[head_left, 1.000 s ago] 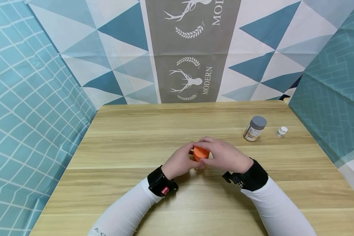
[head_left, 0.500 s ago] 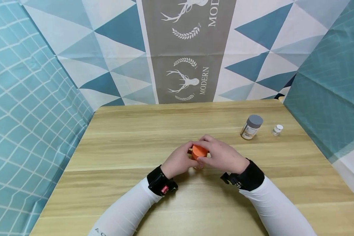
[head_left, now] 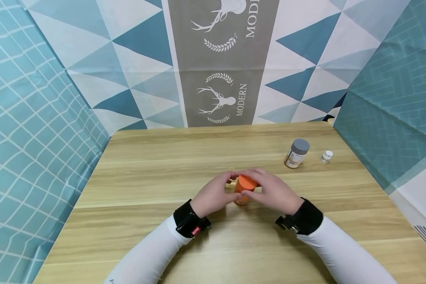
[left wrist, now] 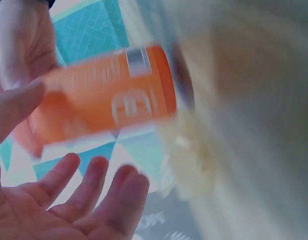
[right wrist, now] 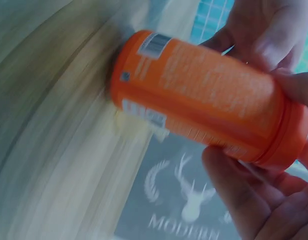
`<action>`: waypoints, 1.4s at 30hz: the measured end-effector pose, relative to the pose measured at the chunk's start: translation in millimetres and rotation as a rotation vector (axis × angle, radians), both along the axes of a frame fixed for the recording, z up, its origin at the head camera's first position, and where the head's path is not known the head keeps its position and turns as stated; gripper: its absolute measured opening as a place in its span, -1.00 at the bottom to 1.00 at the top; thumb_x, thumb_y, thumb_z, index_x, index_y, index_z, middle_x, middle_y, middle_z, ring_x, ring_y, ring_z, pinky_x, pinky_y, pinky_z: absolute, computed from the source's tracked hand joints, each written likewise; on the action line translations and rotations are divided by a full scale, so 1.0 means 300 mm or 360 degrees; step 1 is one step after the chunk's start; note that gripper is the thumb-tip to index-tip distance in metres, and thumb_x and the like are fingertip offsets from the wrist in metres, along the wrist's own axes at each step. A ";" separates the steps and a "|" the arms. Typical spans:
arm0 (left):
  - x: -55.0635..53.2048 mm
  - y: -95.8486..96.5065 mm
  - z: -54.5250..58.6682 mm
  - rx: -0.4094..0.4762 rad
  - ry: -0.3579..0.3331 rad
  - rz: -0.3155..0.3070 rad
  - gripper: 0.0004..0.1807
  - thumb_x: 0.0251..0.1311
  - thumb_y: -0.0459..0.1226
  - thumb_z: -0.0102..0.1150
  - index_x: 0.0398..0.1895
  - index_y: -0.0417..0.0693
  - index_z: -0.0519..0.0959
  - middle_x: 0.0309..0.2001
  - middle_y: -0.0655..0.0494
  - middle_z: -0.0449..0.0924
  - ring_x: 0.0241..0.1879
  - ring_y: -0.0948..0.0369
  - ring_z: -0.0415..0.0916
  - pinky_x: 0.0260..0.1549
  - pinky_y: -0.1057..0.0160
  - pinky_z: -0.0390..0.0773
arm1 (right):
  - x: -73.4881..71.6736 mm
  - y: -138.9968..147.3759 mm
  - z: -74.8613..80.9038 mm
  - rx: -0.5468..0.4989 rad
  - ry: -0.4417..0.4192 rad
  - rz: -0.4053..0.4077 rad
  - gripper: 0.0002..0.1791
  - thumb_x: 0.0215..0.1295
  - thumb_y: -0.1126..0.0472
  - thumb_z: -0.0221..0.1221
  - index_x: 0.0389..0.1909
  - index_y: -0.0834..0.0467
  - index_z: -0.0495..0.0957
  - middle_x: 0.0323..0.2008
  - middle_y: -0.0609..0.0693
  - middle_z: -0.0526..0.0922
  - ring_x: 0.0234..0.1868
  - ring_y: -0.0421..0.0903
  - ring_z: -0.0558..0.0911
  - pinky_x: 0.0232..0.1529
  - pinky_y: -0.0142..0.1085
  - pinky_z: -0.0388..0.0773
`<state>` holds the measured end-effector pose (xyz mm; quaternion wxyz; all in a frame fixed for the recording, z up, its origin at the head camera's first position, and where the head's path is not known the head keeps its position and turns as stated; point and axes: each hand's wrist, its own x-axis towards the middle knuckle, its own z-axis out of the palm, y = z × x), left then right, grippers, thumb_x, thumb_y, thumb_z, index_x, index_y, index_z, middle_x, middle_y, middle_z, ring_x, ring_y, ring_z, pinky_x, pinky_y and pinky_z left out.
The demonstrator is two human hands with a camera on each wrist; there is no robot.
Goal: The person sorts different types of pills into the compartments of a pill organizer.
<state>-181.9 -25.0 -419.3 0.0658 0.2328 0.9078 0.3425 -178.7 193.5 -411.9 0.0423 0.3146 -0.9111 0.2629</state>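
Note:
An orange bottle [head_left: 244, 191] with an orange cap stands at the middle of the table, between the two hands. My right hand [head_left: 278, 193] grips it near the cap, with thumb and fingers on opposite sides in the right wrist view, where the bottle [right wrist: 193, 95] shows a barcode and fine print. Around the other side curves my left hand [head_left: 213, 193]. Its fingers [left wrist: 126, 195] are spread and apart from the bottle in the left wrist view; the thumb overlaps the bottle, and contact is unclear. Just behind the bottle lies a small yellowish thing [head_left: 231, 182], partly hidden and blurred.
A jar with a grey lid [head_left: 296, 154] stands at the right rear of the wooden table [head_left: 145, 165]. Right of it is a small white bottle [head_left: 326, 156]. Patterned cloths hang behind the table and along both sides.
The bottle and right hand have shifted a little to the right across the table. The gap between the left hand and bottle has widened, showing more orange. The head view has turned slightly right.

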 end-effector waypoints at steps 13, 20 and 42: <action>-0.032 -0.110 0.004 -0.0606 0.0490 0.0201 -0.11 0.27 0.37 -0.24 0.48 -0.01 0.13 0.39 -0.17 0.15 0.33 -0.09 0.02 0.31 -0.09 0.11 | -0.034 0.497 0.044 0.0108 -0.0185 -0.0316 -0.44 0.22 0.18 0.31 0.20 0.28 0.42 -0.06 0.17 0.56 -0.17 0.00 0.51 -0.19 0.03 0.60; -0.035 -0.141 0.008 -0.0657 0.0447 0.0259 -0.09 0.26 0.40 -0.32 0.49 0.03 0.12 0.40 -0.16 0.13 0.33 -0.12 0.01 0.28 -0.15 0.13 | -0.108 0.636 0.073 0.0245 -0.0135 -0.0564 -0.38 0.26 0.18 0.26 0.25 0.41 0.32 0.00 0.36 0.50 -0.11 0.16 0.49 -0.17 0.09 0.49; -0.018 -0.142 0.021 -0.0696 0.0305 0.0286 -0.15 0.29 0.35 -0.24 0.45 -0.01 0.22 0.34 -0.11 0.26 0.29 -0.03 0.13 0.23 -0.12 0.25 | -0.320 0.676 0.019 0.0114 -0.0239 -0.0680 -0.18 0.32 0.14 0.20 0.42 0.42 0.02 0.16 0.51 0.25 0.06 0.35 0.33 0.00 0.27 0.35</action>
